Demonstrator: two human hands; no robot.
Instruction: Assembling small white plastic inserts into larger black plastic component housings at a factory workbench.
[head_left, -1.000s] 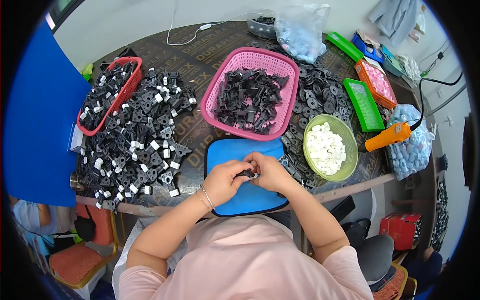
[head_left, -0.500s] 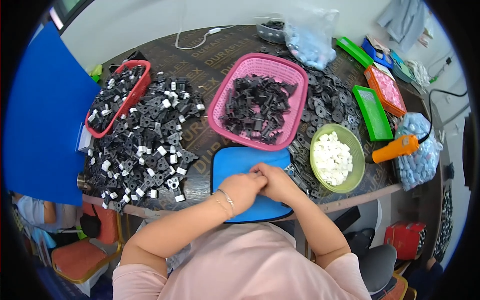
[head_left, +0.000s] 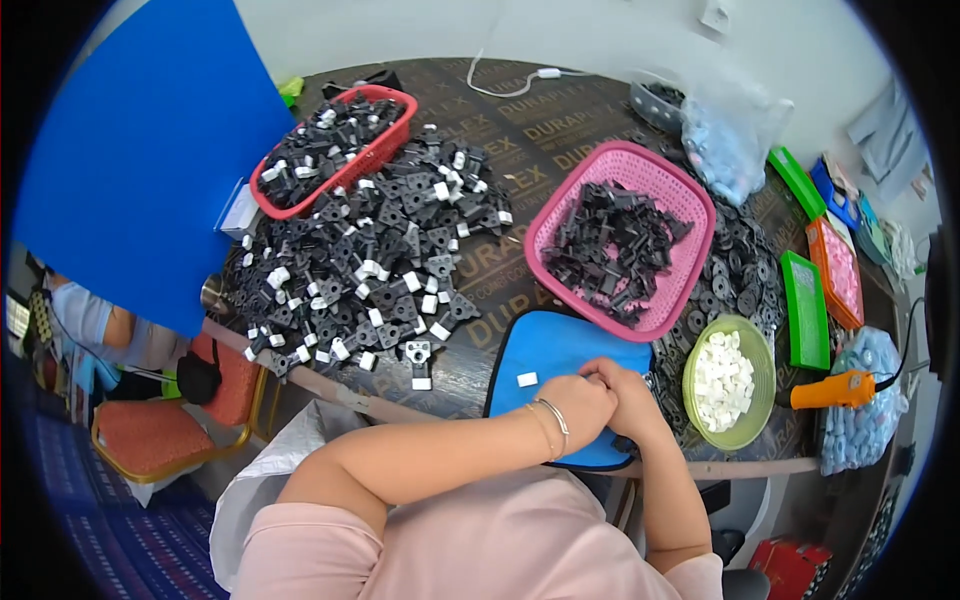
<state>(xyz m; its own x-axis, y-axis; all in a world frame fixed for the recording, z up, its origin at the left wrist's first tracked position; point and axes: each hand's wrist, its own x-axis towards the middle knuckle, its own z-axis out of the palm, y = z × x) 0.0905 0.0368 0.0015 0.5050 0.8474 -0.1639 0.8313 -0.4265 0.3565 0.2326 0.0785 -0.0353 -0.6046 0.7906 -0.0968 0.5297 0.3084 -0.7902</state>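
Observation:
Over a blue mat (head_left: 570,345) with a dark edge, my two hands meet with their fingers bent in and pressed together. My left hand (head_left: 582,404) is closed, a bracelet on its wrist. Against it, my right hand (head_left: 632,396) is closed too. Whatever they hold between them is hidden by the fingers. A small white block (head_left: 527,380) lies on the mat left of my left hand. Just right of my right hand stands a yellow-green bowl (head_left: 765,385) of white blocks. Beyond the mat is a pink basket (head_left: 535,235) of black plastic parts.
A large pile of black parts with white blocks (head_left: 380,270) covers the left of the table, beside a red basket (head_left: 408,115) of the same. Black discs (head_left: 745,265) lie right of the pink basket. Farther right are green trays (head_left: 808,310), an orange electric screwdriver (head_left: 835,390) and a bag (head_left: 862,420).
The view has swung left, so the table's contents sit farther right. A white block now shows on the mat beside my left hand. My hands remain together over the mat.

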